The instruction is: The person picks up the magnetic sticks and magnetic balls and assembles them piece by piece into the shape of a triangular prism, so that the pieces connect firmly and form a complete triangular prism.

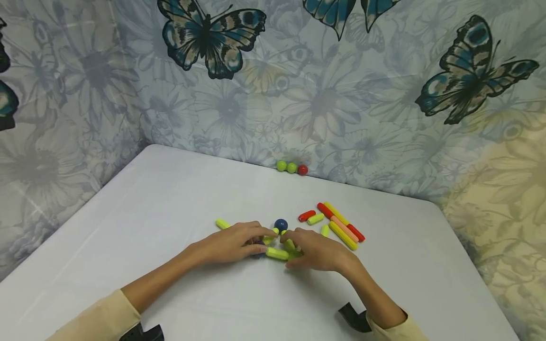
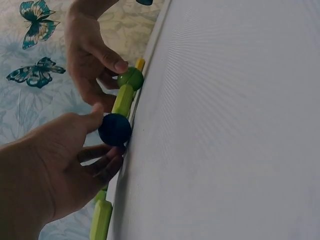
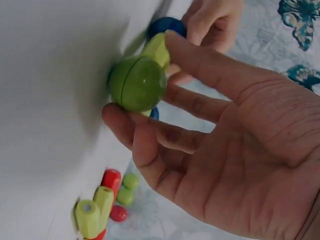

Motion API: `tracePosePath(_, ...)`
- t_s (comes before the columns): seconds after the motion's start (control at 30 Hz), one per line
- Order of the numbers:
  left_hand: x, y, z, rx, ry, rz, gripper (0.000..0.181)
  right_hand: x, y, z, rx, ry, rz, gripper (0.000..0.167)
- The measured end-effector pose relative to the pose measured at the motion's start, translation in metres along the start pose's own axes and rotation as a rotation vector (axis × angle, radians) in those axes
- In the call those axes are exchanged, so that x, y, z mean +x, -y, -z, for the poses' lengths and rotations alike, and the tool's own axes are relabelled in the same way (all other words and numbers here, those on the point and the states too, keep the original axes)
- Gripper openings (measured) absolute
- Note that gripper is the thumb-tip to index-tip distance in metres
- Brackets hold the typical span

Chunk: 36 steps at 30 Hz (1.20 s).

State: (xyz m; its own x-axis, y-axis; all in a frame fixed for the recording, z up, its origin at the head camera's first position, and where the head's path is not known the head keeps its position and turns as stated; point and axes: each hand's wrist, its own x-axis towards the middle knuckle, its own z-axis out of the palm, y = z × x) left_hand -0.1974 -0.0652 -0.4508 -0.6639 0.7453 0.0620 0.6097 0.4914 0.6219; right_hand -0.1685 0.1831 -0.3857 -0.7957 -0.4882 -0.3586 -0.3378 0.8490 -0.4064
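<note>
At the near side of the work, a yellow-green stick (image 1: 277, 254) is bridging a near blue ball (image 2: 115, 131) on the left and a green ball (image 3: 137, 82) on the right. This join is probably carrying the most risk: how deep the stick is sitting in either ball is not showing, so a twist or an uneven push could be enough to pop an end loose, and too much force could skid the pieces over the smooth white table (image 1: 170, 199).

Around the near blue ball, the left hand (image 1: 232, 242) is holding on with half-curled fingers, its thumb pressing one side and its fingertips supporting the other. Around the green ball, the right hand (image 1: 320, 251) is curving about half open, thumb and fingers bracketing it in what looks like a light hold.

Just beyond, two slanting sticks (image 1: 289, 244) are leading toward a far blue ball (image 1: 280, 224), which no hand appears to be steadying; strain at the near join could tug it askew.

Farther right, loose rods (image 1: 343, 235) and short pieces (image 1: 315, 219) are lying where a stray knuckle could scatter them. Farthest off, two light-green balls (image 1: 292, 167) and a red ball (image 1: 303, 170) are resting by the back edge; a bump could set them rolling.
</note>
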Motion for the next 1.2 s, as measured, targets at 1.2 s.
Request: tracePosePath(1.2, 0.002, 0.026, -0.028, -0.129, -0.170, -0.096, 0.046, 0.007, -0.058, 0.025, -0.063, -0.060, -0.223, 0.015)
